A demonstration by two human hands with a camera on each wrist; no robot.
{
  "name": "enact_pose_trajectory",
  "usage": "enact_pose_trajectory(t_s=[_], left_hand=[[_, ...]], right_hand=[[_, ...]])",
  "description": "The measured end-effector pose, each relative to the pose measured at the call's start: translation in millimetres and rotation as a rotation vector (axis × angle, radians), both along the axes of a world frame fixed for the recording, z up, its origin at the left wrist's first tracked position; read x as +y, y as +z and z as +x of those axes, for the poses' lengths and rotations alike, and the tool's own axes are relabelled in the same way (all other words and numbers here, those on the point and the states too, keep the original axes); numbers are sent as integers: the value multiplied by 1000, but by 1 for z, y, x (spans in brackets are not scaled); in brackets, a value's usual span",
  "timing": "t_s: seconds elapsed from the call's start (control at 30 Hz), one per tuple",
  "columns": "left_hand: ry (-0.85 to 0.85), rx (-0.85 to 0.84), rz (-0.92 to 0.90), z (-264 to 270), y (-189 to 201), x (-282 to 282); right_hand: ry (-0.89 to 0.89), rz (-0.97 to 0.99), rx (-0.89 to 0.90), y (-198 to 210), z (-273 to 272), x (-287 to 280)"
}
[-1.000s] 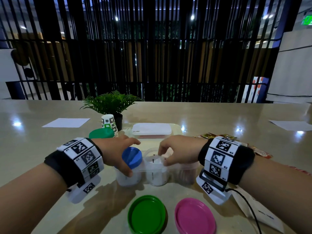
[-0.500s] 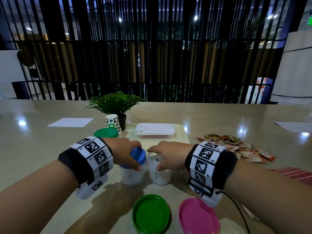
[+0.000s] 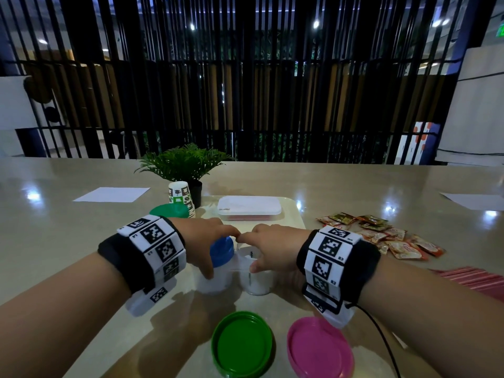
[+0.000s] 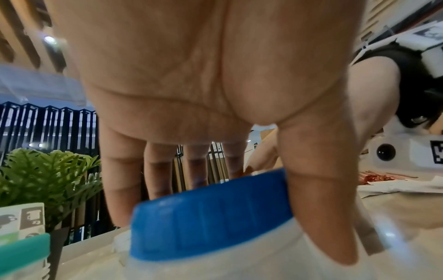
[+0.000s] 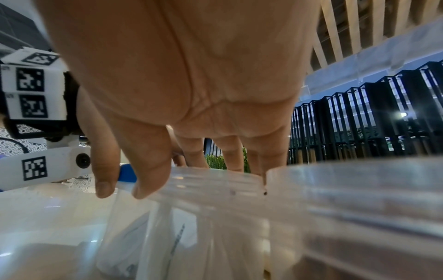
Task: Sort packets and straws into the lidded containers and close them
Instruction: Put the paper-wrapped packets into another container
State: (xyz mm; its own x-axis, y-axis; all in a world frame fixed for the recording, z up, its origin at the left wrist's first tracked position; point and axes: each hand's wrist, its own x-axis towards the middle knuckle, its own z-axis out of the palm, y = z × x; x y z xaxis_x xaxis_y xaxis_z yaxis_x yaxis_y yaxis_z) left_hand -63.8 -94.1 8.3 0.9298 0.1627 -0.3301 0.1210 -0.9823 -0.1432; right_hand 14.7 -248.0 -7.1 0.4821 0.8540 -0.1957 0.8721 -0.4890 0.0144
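Observation:
My left hand (image 3: 211, 251) grips a white-filled jar with a blue lid (image 3: 222, 251), thumb down its front and fingers behind; the left wrist view shows the thumb lying over the blue lid (image 4: 210, 214). My right hand (image 3: 259, 251) holds the rim of the open clear jar (image 3: 257, 282) beside it, which has white packets inside. In the right wrist view my fingers curl over the clear jar's (image 5: 215, 189) far rim, and another clear jar (image 5: 359, 189) stands to its right. A green lid (image 3: 242, 345) and a pink lid (image 3: 319, 347) lie loose near me.
Sauce packets (image 3: 381, 236) are piled at the right, with red straws (image 3: 474, 279) beyond them. A shut rectangular box (image 3: 249, 207) sits on a pale tray (image 3: 294, 214). A potted plant (image 3: 185, 165), a paper cup (image 3: 180, 195) and a green-lidded jar (image 3: 169, 211) stand behind my left hand.
Both hands have drawn together until their fingertips meet above the jars. My right hand slid left over the open jar and its wrist now hides the third jar.

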Motion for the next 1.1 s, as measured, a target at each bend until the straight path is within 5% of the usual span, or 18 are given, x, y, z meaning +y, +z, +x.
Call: enact_pose_trajectory(t_s=[0.33,0.73,1.1], left_hand=[[130,-34,117,4,5,-3],[70,17,-5,9,4,-10],[170,-67,193,10,-6,-15]], right_hand=[[3,-12,-2,1,0,-1],[-2,4,8,6,-3,-2],[-9,-4,10,8,-6,-4]])
